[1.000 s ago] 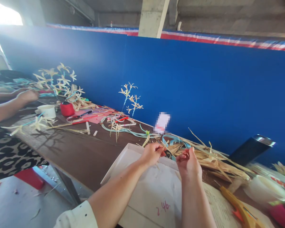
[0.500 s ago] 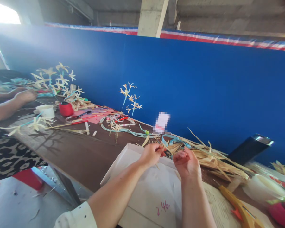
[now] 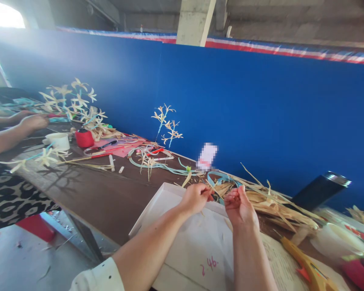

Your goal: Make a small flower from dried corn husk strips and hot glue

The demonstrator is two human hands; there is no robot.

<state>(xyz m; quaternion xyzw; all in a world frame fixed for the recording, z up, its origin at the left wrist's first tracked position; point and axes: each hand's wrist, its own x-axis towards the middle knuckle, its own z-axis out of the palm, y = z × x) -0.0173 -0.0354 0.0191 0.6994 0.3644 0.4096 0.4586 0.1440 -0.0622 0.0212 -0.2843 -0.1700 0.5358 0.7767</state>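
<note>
Over the far edge of a shallow white box lid (image 3: pixel 185 258), my left hand (image 3: pixel 197 197) is closed in a pinch. A thin straw-coloured strip (image 3: pixel 216 191) shows at its fingertips. My right hand (image 3: pixel 242 207) is held a short way to the right, palm partly turned up, thumb and curled fingers together. Whatever its fingers hold, if anything, is too small to make out. Just beyond both hands lie a loop of pale blue ribbon (image 3: pixel 221 175) and a heap of dried husk strips (image 3: pixel 276 206).
Yellow-handled scissors (image 3: pixel 306 262), a tape roll (image 3: pixel 339 241) and a dark flask (image 3: pixel 320 190) are at the right. Husk flowers (image 3: pixel 166 121) stand by the blue partition (image 3: pixel 245 109). At the left, a co-worker's hand (image 3: pixel 34 122) is near a white cup (image 3: pixel 59 140).
My right hand has shifted slightly right and up, widening the gap from my left hand. My left hand stays pinched in nearly the same place.
</note>
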